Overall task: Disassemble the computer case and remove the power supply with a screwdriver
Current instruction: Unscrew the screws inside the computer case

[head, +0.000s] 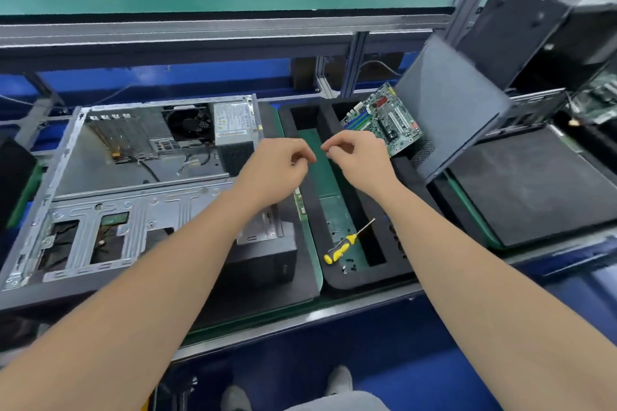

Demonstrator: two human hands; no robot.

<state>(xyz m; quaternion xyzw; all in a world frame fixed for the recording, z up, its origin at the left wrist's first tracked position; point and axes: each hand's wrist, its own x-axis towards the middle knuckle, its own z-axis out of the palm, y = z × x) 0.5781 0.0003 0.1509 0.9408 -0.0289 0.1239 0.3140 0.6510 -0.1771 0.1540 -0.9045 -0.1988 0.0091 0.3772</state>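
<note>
1. Computer case (133, 157) lies opened on the bench (267, 319).
2. Power supply (233, 125) sits in its far corner, unremoved.
3. Left grip (280, 167) and right grip (357, 157) curl; perhaps pinching a screw, I cannot tell.
4. Screwdriver (345, 243) lies idle in the tray (334, 282).

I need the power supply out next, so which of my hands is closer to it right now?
Left. The left hand hovers just right of the power supply; the right hand is farther right, over the foam tray, beside the motherboard.
</note>
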